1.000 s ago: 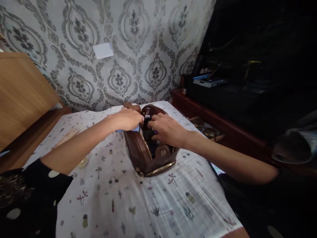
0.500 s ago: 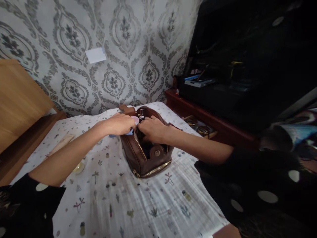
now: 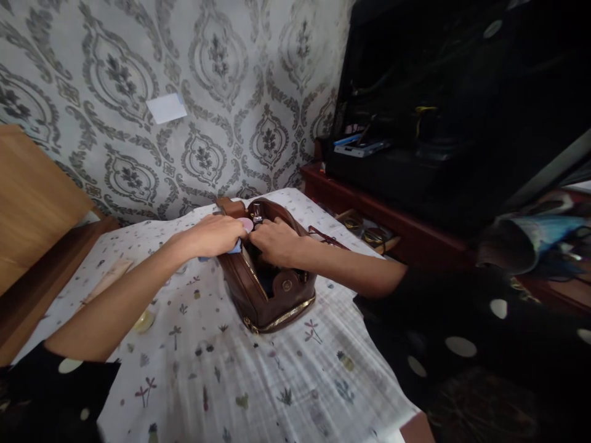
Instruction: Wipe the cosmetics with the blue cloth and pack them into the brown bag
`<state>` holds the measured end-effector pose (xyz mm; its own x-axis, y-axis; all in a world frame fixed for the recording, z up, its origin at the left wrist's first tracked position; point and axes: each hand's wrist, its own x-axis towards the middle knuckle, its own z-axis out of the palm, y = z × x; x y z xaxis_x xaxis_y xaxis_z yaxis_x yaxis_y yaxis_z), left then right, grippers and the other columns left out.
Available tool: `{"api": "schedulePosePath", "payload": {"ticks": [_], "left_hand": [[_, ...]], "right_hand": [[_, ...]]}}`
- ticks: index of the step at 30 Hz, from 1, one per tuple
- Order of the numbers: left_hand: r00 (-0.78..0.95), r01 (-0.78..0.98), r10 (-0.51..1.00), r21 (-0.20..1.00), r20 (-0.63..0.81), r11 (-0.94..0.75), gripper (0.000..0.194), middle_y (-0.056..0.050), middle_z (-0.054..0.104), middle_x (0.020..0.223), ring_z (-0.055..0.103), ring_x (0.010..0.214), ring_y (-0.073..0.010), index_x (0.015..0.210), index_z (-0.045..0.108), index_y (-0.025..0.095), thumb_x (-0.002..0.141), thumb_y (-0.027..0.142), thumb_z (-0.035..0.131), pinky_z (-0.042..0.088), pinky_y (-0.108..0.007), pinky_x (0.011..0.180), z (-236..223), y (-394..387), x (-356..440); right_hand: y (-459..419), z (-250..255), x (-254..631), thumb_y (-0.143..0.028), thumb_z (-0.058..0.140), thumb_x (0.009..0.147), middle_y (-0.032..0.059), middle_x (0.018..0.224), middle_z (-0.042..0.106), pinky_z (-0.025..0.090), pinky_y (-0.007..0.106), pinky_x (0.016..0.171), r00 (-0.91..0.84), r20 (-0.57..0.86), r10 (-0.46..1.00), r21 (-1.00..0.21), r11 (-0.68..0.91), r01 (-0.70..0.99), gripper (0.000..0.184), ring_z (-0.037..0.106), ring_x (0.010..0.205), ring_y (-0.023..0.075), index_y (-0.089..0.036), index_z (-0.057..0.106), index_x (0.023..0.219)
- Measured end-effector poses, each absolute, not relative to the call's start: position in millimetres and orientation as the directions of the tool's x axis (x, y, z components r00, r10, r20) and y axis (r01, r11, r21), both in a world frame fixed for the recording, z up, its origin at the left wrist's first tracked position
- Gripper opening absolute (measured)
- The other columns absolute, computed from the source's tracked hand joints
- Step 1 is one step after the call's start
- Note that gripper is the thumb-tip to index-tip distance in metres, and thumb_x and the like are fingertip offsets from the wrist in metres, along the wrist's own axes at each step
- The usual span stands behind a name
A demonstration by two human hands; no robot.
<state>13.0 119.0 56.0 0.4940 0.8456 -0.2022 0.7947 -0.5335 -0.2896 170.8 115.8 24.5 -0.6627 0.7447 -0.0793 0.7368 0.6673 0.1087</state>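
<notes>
A brown leather bag (image 3: 252, 301) with gold zips stands unzipped on a white printed cloth (image 3: 221, 381). Over its left rim, my left hand (image 3: 220, 235) is closed, fingers curled down. Beside those fingers shows a pink round item (image 3: 246, 224), and a bit of something blue (image 3: 234, 248) pokes out below the hand. My right hand (image 3: 276, 241) reaches into the opening with bent fingers, its fingertips close to the left hand's. What either hand grips is hidden. Behind them, a small bottle with a shiny cap (image 3: 257, 212) stands in the bag.
Red-framed glasses (image 3: 327, 237) lie right of the bag. An open drawer (image 3: 369, 234) holds round gold-rimmed items. A large black screen (image 3: 443, 123) rises at the right. On the left are a pale tube (image 3: 108, 277), a small yellowish round item (image 3: 144, 320) and a wooden board (image 3: 37, 203).
The view has shifted a little, so most things sit slightly further left. More of the red-framed glasses shows. Both hands keep nearly the same place at the bag.
</notes>
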Motion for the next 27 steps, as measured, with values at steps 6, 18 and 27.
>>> {"api": "schedulePosePath", "payload": {"ticks": [6, 18, 27], "left_hand": [[0.447, 0.815, 0.885, -0.347, -0.133, -0.464, 0.035, -0.008, 0.067, 0.111, 0.066, 0.103, -0.0225, 0.112, 0.064, 0.022, 0.089, 0.01, 0.041, 0.046, -0.029, 0.072, 58, 115, 22], [0.31, 0.921, 0.85, 0.085, 0.426, -0.379, 0.04, -0.009, 0.062, 0.119, 0.062, 0.11, -0.0214, 0.118, 0.063, 0.018, 0.096, 0.019, 0.03, 0.049, -0.031, 0.096, 54, 81, -23], [-0.215, 0.941, 0.939, 0.313, 0.27, 0.125, 0.038, -0.008, 0.07, 0.117, 0.065, 0.108, -0.0229, 0.119, 0.063, 0.018, 0.096, 0.03, 0.035, 0.05, -0.034, 0.098, -4, 6, -153]], "right_hand": [[119, 26, 172, -0.024, 0.072, 0.087, 0.0204, 0.13, 0.066, 0.045, 0.047, 0.105, -0.668, -0.068, 0.741, 0.094, 0.672, 0.735, 0.041, 0.059, 0.126, 0.0339, -0.008, 0.065, 0.124], [89, 53, 220, -0.021, 0.05, 0.097, 0.0051, 0.085, 0.075, 0.046, 0.027, 0.071, -0.499, 0.505, 0.704, -0.338, 0.693, 0.637, 0.026, 0.068, 0.078, 0.0179, -0.016, 0.075, 0.09], [9, -5, 230, -0.026, 0.054, 0.098, 0.0035, 0.089, 0.077, 0.058, 0.031, 0.07, -0.541, 0.601, 0.588, -0.535, 0.799, 0.275, 0.017, 0.072, 0.077, 0.0193, -0.026, 0.072, 0.098]]}}
